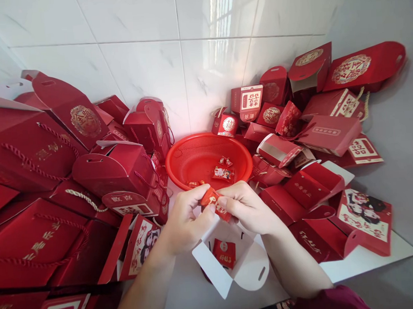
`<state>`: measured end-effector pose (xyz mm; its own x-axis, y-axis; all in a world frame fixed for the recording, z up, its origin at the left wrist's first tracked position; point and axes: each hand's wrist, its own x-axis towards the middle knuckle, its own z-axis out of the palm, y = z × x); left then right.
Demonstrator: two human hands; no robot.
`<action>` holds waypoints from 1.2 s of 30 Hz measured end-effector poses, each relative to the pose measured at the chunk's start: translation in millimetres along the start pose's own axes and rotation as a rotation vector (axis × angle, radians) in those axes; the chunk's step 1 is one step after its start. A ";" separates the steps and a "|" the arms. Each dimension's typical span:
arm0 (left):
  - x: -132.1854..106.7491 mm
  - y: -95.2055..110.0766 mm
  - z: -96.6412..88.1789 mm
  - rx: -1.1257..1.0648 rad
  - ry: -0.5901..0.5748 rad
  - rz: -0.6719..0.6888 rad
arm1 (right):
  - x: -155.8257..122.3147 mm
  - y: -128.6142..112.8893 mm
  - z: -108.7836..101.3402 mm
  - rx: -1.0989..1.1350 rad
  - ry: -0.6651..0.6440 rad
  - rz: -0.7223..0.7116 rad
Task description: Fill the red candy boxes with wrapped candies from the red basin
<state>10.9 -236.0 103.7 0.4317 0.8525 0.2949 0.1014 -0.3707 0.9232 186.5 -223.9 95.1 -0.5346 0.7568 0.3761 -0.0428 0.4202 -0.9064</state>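
Observation:
My left hand (pixel 185 220) and my right hand (pixel 246 207) meet at the centre, both pinching one small red wrapped packet (pixel 214 201) between fingers and thumbs. Directly under them stands an open white-lined gift box (pixel 233 268) with its flaps spread; a red packet (pixel 224 253) lies inside it. Just beyond my hands sits a round red plastic basket (pixel 193 157) holding several small red wrapped sweets (pixel 223 171).
Red paper gift boxes with rope handles (pixel 38 181) are piled high on the left. More red boxes, several open or flattened, are heaped on the right (pixel 312 135). A white tiled wall (pixel 174 59) stands behind. The white table edge (pixel 401 250) runs at lower right.

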 end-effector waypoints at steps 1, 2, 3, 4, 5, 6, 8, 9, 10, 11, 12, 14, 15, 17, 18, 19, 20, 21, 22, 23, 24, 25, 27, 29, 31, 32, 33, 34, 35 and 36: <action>0.0 -0.4 0.0 -0.018 -0.011 0.003 | -0.2 -0.9 -0.4 0.000 0.000 -0.004; -0.1 -1.1 -0.3 -0.035 -0.024 0.006 | -0.3 -1.7 -0.5 0.003 -0.003 -0.007; -0.3 -2.2 -1.0 -0.049 -0.034 0.008 | -0.2 -2.4 -0.4 0.008 -0.008 -0.006; -0.8 -3.6 -2.0 -0.060 -0.040 0.009 | 0.0 -3.0 -0.1 0.017 -0.013 -0.002; -1.3 -5.1 -3.2 -0.067 -0.043 0.006 | 0.3 -3.4 0.5 0.029 -0.017 0.002; -1.8 -6.6 -4.5 -0.071 -0.042 0.003 | 0.6 -3.8 1.1 0.042 -0.017 0.006; -2.5 -8.6 -7.1 -0.073 -0.042 0.009 | 1.4 -4.3 2.4 0.063 0.010 0.014; -2.6 -8.8 -8.2 -0.073 -0.053 0.016 | 1.8 -4.5 2.8 0.069 0.036 0.019; -2.5 -8.4 -8.8 -0.076 -0.071 0.027 | 2.0 -4.5 3.0 0.075 0.064 0.024; -2.2 -7.5 -9.1 -0.085 -0.086 0.037 | 2.1 -4.4 2.9 0.080 0.088 0.031; -1.7 -6.1 -9.0 -0.098 -0.095 0.040 | 2.1 -4.2 2.7 0.085 0.098 0.037; -0.4 -3.3 -7.7 -0.138 -0.099 0.027 | 2.0 -3.2 1.9 0.099 0.073 0.050; 0.3 -2.4 -6.6 -0.162 -0.095 0.015 | 2.0 -2.5 1.7 0.109 0.050 0.057; 1.1 -2.2 -4.1 -0.201 -0.094 -0.008 | 2.2 -1.3 1.5 0.141 0.018 0.065; 1.0 -3.1 -2.8 -0.216 -0.087 -0.013 | 2.4 -0.8 1.6 0.164 0.010 0.061; 0.7 -4.3 -1.6 -0.224 -0.069 -0.015 | 2.7 -0.7 1.8 0.192 -0.001 0.052; 0.2 -5.7 -0.6 -0.223 -0.044 -0.017 | 3.0 -0.8 1.9 0.217 -0.015 0.040; -0.5 -7.1 0.2 -0.216 -0.015 -0.016 | 3.3 -1.1 2.0 0.234 -0.032 0.030; -1.2 -8.0 0.9 -0.205 0.012 -0.016 | 3.7 -1.6 2.1 0.245 -0.046 0.019; -1.9 -8.5 1.4 -0.193 0.031 -0.019 | 4.0 -2.1 2.3 0.251 -0.057 0.011; -2.5 -8.4 1.7 -0.181 0.038 -0.023 | 4.2 -2.4 2.4 0.256 -0.060 0.004; -2.9 -7.9 2.0 -0.177 0.038 -0.027 | 4.4 -2.6 2.6 0.263 -0.059 0.001; -3.1 -6.4 2.4 -0.183 0.023 -0.037 | 4.4 -1.8 3.0 0.288 -0.058 0.003; -2.8 -5.5 3.0 -0.204 0.009 -0.049 | 3.9 0.2 3.0 0.301 -0.058 0.016; -2.2 -6.2 3.5 -0.228 -0.001 -0.065 | 2.9 2.6 2.0 0.293 -0.060 0.020; -2.0 -7.0 3.6 -0.243 -0.010 -0.073 | 2.3 3.6 1.0 0.286 -0.063 0.016; -1.7 -7.8 3.5 -0.260 -0.023 -0.076 | 1.8 4.2 -0.3 0.280 -0.070 0.008; -1.5 -8.4 3.1 -0.274 -0.044 -0.076 | 1.3 4.4 -2.0 0.272 -0.078 -0.005; -1.2 -8.7 2.2 -0.284 -0.072 -0.072 | 0.9 4.0 -4.0 0.258 -0.089 -0.023; -1.0 -8.4 0.8 -0.281 -0.100 -0.062 | 0.4 3.0 -6.4 0.237 -0.102 -0.041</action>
<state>10.3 -234.0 95.5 0.5197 0.8248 0.2226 -0.1155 -0.1903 0.9749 191.6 -219.2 93.8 -0.6104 0.6819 0.4031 -0.2561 0.3117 -0.9150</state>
